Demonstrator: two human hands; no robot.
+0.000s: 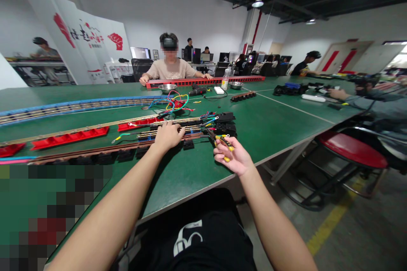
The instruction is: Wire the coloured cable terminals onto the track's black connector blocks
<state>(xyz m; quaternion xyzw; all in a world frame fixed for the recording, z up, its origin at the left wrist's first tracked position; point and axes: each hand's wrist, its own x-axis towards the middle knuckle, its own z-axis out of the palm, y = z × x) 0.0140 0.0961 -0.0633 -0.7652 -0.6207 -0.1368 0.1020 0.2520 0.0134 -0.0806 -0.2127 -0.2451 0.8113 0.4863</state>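
Note:
My right hand point(237, 156) is closed around a pair of pliers point(226, 143) with yellow and black handles. The jaws point left, close to the wires at the black end connector point(225, 129) of a long brown rail strip point(92, 147). Over that strip lies my left hand point(168, 136), its fingers curled onto the rods, with the fingertips partly hidden. Thin coloured wires point(210, 125) come out near the connectors. A green-yellow wire with a ring terminal point(121, 136) lies left of my left hand.
Red channel pieces point(71, 136) and a blue rail strip point(79, 105) extend leftward. A person point(171, 65) opposite touches a long red rail point(206, 81). Metal bowls point(167, 88), a bottle point(225, 79) and a power drill point(197, 91) stand farther back. A red stool point(352, 148) is at right.

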